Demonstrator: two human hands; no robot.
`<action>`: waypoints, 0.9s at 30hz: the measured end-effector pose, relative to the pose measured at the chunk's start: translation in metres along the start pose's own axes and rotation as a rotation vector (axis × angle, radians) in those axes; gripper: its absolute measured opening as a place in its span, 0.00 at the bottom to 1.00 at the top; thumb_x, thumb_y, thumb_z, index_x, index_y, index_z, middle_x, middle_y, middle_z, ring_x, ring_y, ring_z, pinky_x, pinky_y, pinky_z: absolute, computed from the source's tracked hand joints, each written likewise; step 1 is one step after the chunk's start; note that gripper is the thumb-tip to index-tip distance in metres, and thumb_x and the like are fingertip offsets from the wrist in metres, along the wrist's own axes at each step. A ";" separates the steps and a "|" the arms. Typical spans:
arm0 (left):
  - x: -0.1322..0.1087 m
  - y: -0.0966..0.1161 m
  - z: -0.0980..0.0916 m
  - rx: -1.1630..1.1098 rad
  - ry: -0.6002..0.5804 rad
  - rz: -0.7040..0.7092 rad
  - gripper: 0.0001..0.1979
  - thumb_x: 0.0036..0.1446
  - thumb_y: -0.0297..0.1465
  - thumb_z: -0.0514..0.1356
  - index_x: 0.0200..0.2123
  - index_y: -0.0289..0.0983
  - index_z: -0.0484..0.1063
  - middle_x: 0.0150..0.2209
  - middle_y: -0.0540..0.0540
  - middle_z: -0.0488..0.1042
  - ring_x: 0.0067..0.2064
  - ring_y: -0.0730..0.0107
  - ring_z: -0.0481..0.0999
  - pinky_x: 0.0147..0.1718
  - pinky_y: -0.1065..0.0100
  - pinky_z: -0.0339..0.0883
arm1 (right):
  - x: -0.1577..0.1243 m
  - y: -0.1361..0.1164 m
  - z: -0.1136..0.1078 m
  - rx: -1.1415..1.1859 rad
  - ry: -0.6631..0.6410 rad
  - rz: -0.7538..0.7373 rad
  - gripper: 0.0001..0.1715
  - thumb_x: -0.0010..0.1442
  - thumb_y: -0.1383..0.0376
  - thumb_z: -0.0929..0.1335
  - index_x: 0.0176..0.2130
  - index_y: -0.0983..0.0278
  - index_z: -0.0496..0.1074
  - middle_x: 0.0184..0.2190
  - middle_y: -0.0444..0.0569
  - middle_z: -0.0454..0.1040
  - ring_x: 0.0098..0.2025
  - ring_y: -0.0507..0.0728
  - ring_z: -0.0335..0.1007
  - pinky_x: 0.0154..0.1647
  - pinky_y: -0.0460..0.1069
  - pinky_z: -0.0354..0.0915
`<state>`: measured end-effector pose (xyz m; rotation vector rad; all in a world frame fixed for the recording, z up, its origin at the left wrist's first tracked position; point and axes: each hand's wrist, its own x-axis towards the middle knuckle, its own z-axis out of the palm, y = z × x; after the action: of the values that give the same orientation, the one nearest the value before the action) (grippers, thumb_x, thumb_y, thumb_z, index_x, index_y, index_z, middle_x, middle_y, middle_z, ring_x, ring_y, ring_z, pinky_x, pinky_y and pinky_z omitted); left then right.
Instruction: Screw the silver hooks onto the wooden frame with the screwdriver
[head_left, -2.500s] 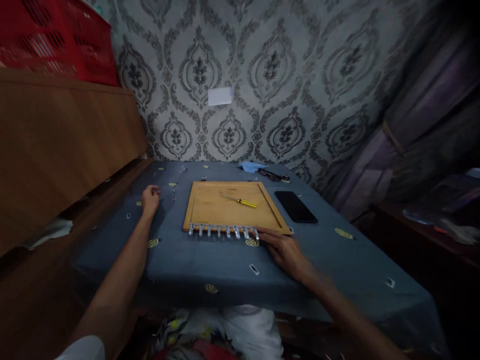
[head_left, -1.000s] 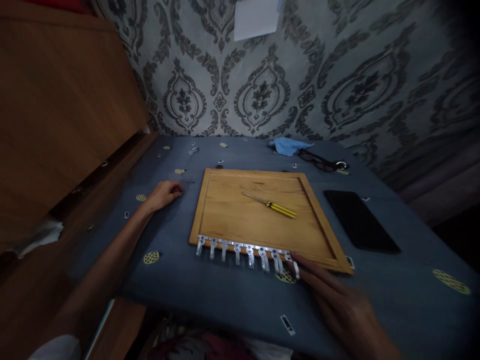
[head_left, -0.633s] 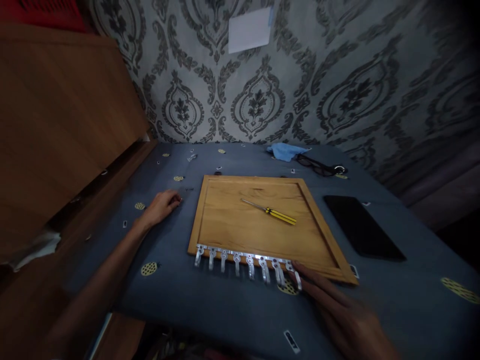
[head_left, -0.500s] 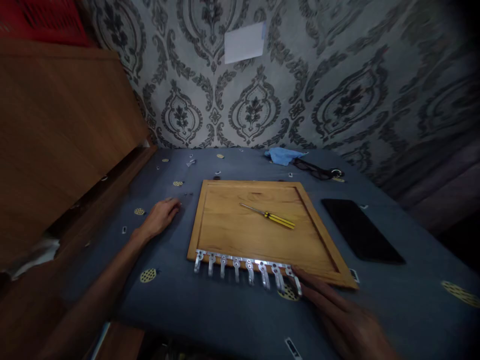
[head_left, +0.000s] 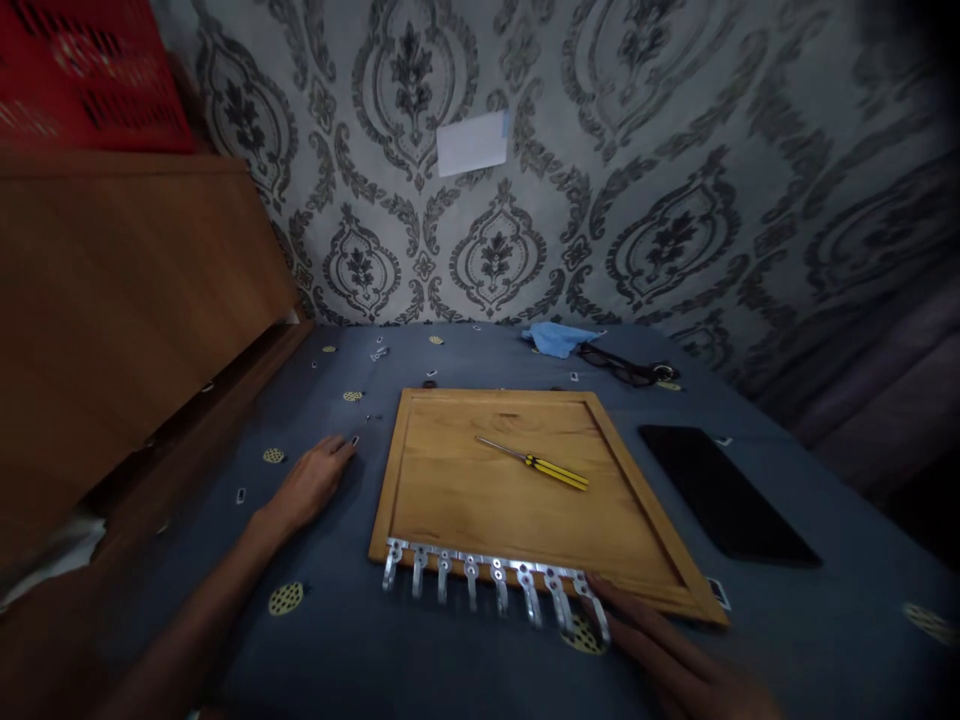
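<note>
A metal hook rail (head_left: 484, 563) with several hooks lies along the near edge of a framed wooden board (head_left: 525, 520), its hooks hanging over the edge. My right hand (head_left: 675, 650) is at the rail's right end, its fingers closed around the last hook. On the cloth left of the board rests my left hand (head_left: 311, 485), fingers stretched forward and holding nothing visible. Just beyond its fingertips lie small screws (head_left: 373, 417). A screwdriver (head_left: 556, 472) with a yellow and black handle lies on the board, its tip pointing left.
Right of the board lies a black flat tablet-like thing (head_left: 724, 490). Behind it are dark glasses (head_left: 626, 367) and a blue cloth (head_left: 556, 338). A wooden cabinet (head_left: 135, 310) borders the left side, with a red basket (head_left: 90, 80) on top. A patterned wall (head_left: 420, 230) stands behind.
The view has tilted up, so everything sits lower in the picture. My left hand has drawn slightly back from the screws. My right hand stays at the rail's end.
</note>
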<state>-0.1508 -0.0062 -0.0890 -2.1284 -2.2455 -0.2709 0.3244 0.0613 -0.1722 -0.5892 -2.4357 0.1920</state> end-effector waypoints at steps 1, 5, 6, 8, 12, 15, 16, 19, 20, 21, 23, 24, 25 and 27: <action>0.001 0.000 0.001 0.002 0.007 -0.005 0.17 0.68 0.21 0.46 0.41 0.37 0.75 0.42 0.40 0.76 0.45 0.59 0.77 0.46 0.61 0.72 | 0.000 0.000 -0.001 0.007 -0.006 0.010 0.38 0.67 0.75 0.60 0.69 0.49 0.65 0.64 0.46 0.73 0.50 0.56 0.83 0.48 0.44 0.79; 0.004 0.002 0.007 -0.006 0.046 -0.033 0.17 0.68 0.21 0.46 0.42 0.37 0.74 0.41 0.41 0.75 0.43 0.59 0.77 0.45 0.61 0.71 | 0.002 -0.006 -0.007 0.029 -0.027 0.053 0.37 0.66 0.74 0.59 0.68 0.49 0.68 0.64 0.46 0.73 0.52 0.58 0.82 0.48 0.47 0.80; 0.004 0.002 0.008 -0.013 0.058 -0.041 0.17 0.68 0.22 0.46 0.42 0.38 0.74 0.40 0.41 0.75 0.43 0.60 0.77 0.44 0.62 0.71 | 0.004 -0.007 -0.009 0.034 -0.042 0.062 0.37 0.66 0.75 0.59 0.67 0.49 0.69 0.64 0.46 0.73 0.52 0.58 0.82 0.48 0.47 0.80; 0.006 0.003 0.010 -0.030 0.083 -0.057 0.16 0.69 0.25 0.47 0.41 0.38 0.75 0.40 0.41 0.76 0.41 0.61 0.78 0.42 0.63 0.72 | 0.007 -0.010 -0.013 0.030 -0.084 0.077 0.37 0.67 0.76 0.59 0.66 0.50 0.70 0.64 0.46 0.72 0.52 0.58 0.82 0.48 0.47 0.80; 0.009 0.004 0.007 -0.066 0.125 -0.083 0.14 0.68 0.30 0.49 0.38 0.39 0.74 0.38 0.42 0.77 0.38 0.61 0.79 0.40 0.64 0.73 | 0.013 -0.013 -0.013 -0.002 -0.059 0.060 0.36 0.67 0.76 0.59 0.65 0.51 0.71 0.62 0.48 0.75 0.51 0.57 0.82 0.47 0.45 0.80; 0.008 0.006 -0.001 -0.101 0.142 -0.115 0.12 0.65 0.32 0.51 0.38 0.38 0.74 0.38 0.41 0.78 0.40 0.58 0.80 0.42 0.62 0.74 | 0.020 -0.023 -0.016 0.019 0.011 0.059 0.37 0.65 0.78 0.58 0.64 0.52 0.72 0.59 0.49 0.78 0.48 0.56 0.84 0.45 0.46 0.80; 0.008 0.007 -0.004 -0.114 0.145 -0.129 0.13 0.65 0.33 0.50 0.38 0.38 0.74 0.39 0.41 0.78 0.42 0.57 0.80 0.44 0.61 0.74 | 0.023 -0.028 -0.019 0.029 -0.038 0.085 0.37 0.65 0.78 0.58 0.64 0.54 0.72 0.60 0.50 0.78 0.50 0.57 0.83 0.47 0.47 0.80; 0.008 0.011 -0.012 -0.149 0.137 -0.178 0.16 0.64 0.36 0.50 0.43 0.36 0.75 0.42 0.40 0.79 0.46 0.56 0.79 0.49 0.59 0.72 | 0.031 -0.039 -0.028 0.037 -0.064 0.108 0.32 0.65 0.78 0.60 0.61 0.58 0.74 0.60 0.53 0.78 0.51 0.57 0.83 0.50 0.49 0.79; 0.009 0.013 -0.014 -0.159 0.132 -0.192 0.18 0.64 0.38 0.50 0.45 0.36 0.75 0.44 0.40 0.80 0.47 0.56 0.79 0.50 0.59 0.71 | 0.033 -0.041 -0.030 0.032 -0.074 0.108 0.31 0.65 0.78 0.61 0.60 0.58 0.75 0.60 0.53 0.78 0.50 0.58 0.83 0.49 0.49 0.80; 0.010 0.014 -0.015 -0.173 0.120 -0.203 0.19 0.64 0.39 0.50 0.46 0.37 0.76 0.44 0.41 0.80 0.47 0.57 0.79 0.51 0.59 0.71 | 0.035 -0.042 -0.031 0.030 -0.080 0.125 0.30 0.65 0.78 0.61 0.59 0.59 0.76 0.60 0.53 0.78 0.51 0.58 0.83 0.49 0.49 0.80; 0.012 0.017 -0.017 -0.188 0.110 -0.230 0.20 0.61 0.41 0.52 0.45 0.36 0.77 0.44 0.41 0.80 0.45 0.57 0.79 0.50 0.60 0.71 | 0.035 -0.043 -0.032 0.034 -0.085 0.149 0.28 0.65 0.78 0.62 0.58 0.59 0.76 0.61 0.52 0.77 0.52 0.57 0.83 0.51 0.49 0.79; 0.012 0.019 -0.017 -0.191 0.111 -0.245 0.21 0.59 0.42 0.52 0.44 0.35 0.77 0.43 0.40 0.80 0.45 0.56 0.79 0.50 0.59 0.71 | 0.034 -0.044 -0.031 0.037 -0.098 0.161 0.28 0.65 0.78 0.63 0.58 0.59 0.76 0.61 0.51 0.77 0.53 0.57 0.82 0.51 0.49 0.79; 0.012 0.020 -0.018 -0.192 0.115 -0.260 0.21 0.57 0.42 0.53 0.43 0.35 0.77 0.42 0.40 0.80 0.44 0.55 0.79 0.49 0.58 0.71 | 0.034 -0.044 -0.031 0.040 -0.108 0.171 0.29 0.65 0.78 0.63 0.58 0.58 0.76 0.62 0.50 0.76 0.53 0.56 0.82 0.52 0.48 0.78; 0.012 0.021 -0.018 -0.201 0.126 -0.292 0.22 0.53 0.44 0.54 0.41 0.35 0.78 0.40 0.39 0.80 0.42 0.53 0.79 0.49 0.56 0.71 | 0.033 -0.045 -0.031 0.043 -0.121 0.183 0.29 0.65 0.78 0.63 0.58 0.58 0.76 0.62 0.49 0.76 0.53 0.56 0.82 0.53 0.48 0.78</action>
<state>-0.1320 0.0045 -0.0677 -1.7949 -2.5424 -0.6468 0.3035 0.0360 -0.1178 -0.8024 -2.4853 0.3641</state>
